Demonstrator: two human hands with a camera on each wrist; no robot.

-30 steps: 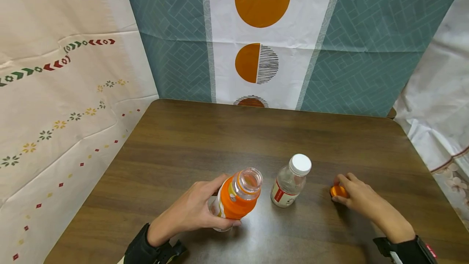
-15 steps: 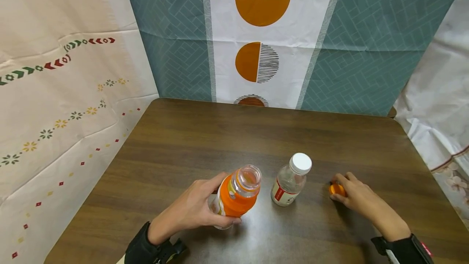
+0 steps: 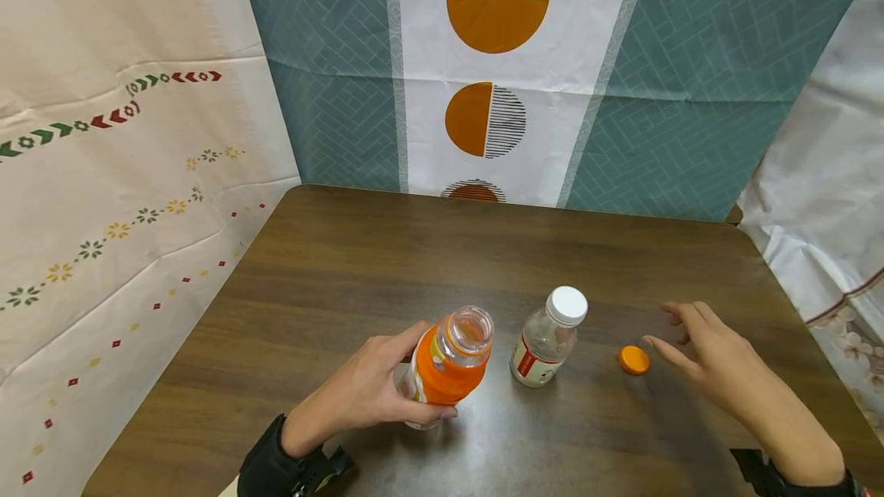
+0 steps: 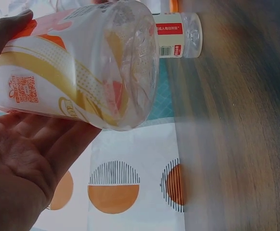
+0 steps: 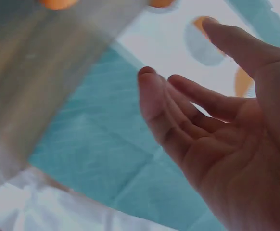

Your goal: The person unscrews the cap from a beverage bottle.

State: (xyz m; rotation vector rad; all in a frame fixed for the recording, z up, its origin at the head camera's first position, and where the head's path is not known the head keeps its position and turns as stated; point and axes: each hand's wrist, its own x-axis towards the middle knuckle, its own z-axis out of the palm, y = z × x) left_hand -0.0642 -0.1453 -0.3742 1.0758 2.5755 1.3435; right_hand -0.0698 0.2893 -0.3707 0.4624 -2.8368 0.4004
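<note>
My left hand (image 3: pixel 376 386) grips a clear plastic bottle (image 3: pixel 452 363) with an orange and white label, its uncapped mouth tilted up and to the right. In the left wrist view the base of this bottle (image 4: pixel 77 67) hangs over the table, fingers and thumb on either side of it. An orange bottle cap (image 3: pixel 634 360) lies on the table at the right. Just right of the cap, my right hand (image 3: pixel 725 370) is raised with fingers loosely bent and holds nothing. The right wrist view shows that palm (image 5: pixel 236 139) with thumb and fingers apart.
Between the hands stands a second clear bottle (image 3: pixel 542 347) with a white cap and a red and cream label. The brown wooden table (image 3: pixel 387 259) meets a teal patterned cloth (image 3: pixel 331 121) at the back. Pale cloths (image 3: pixel 138 290) hang at both sides.
My right hand has let go of the orange cap and drawn back up and to the right. The cap now lies on the table. My left hand has hardly moved.
</note>
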